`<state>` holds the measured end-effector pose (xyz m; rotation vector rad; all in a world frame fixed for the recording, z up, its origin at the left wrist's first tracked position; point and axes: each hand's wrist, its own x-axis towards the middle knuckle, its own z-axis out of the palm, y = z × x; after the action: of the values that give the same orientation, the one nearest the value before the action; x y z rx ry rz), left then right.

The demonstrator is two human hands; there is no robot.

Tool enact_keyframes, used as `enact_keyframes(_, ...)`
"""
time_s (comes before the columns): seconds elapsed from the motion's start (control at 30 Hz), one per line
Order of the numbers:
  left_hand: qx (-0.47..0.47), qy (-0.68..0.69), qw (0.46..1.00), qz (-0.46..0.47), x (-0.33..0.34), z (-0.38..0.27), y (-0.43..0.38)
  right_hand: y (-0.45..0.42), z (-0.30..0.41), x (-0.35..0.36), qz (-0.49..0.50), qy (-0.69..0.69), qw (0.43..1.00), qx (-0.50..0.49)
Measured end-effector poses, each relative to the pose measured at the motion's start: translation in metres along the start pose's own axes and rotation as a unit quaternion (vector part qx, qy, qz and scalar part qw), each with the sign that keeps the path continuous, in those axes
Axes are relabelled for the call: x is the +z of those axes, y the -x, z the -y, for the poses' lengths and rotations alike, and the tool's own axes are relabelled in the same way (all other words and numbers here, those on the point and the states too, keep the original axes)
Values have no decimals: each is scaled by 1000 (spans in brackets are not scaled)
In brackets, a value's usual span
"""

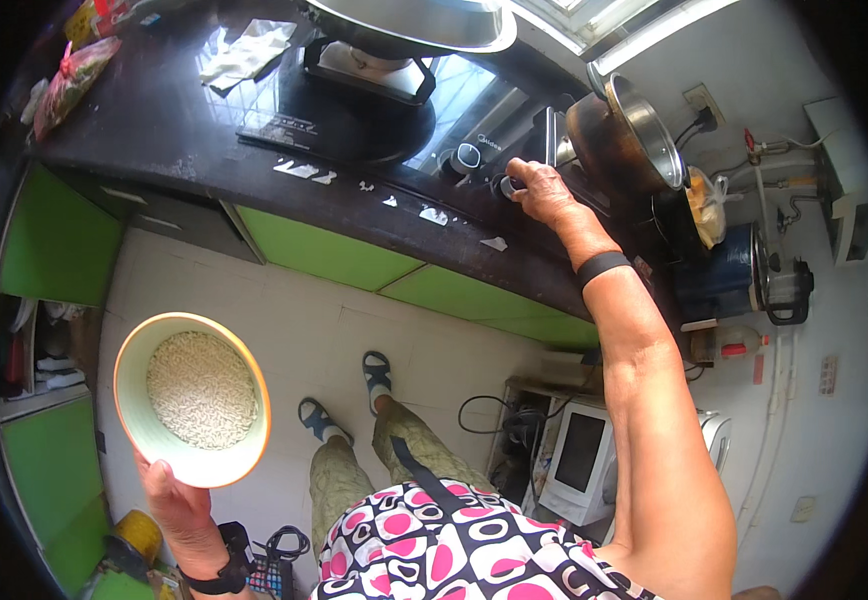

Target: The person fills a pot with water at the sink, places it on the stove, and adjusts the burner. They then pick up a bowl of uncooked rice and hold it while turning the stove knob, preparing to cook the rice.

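Observation:
My left hand grips a pale bowl with an orange rim from below, out over the floor. White rice grains lie in the bottom of the bowl. At the front of the Midea gas cooktop, my right hand has its fingers around a dark control knob. A second knob sits to its left. On the right side of the cooktop stands a scorched metal pot. A wide metal pan rests on the far burner stand.
A black counter runs above green cabinet doors. Crumpled paper and a bag of vegetables lie toward the left. A blue pot stands at the right. Below is a white microwave oven beside loose cables.

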<state>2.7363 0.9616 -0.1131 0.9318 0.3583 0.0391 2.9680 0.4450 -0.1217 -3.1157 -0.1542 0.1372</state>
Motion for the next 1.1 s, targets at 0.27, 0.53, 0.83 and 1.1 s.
enact_keyframes(0.27,12,3,1000,-21,-19,2,9,-2,-1,1,-4,4,1000,3)
enact_keyframes(0.53,15,-7,999,-40,-17,3,17,-1,0,0,1,11,1000,2)
enact_keyframes(0.83,9,-6,999,-38,-16,5,17,0,2,-3,7,4,1000,4)
enact_keyframes(1.1,17,6,1000,-17,-18,8,15,0,3,-3,4,4,1000,4)
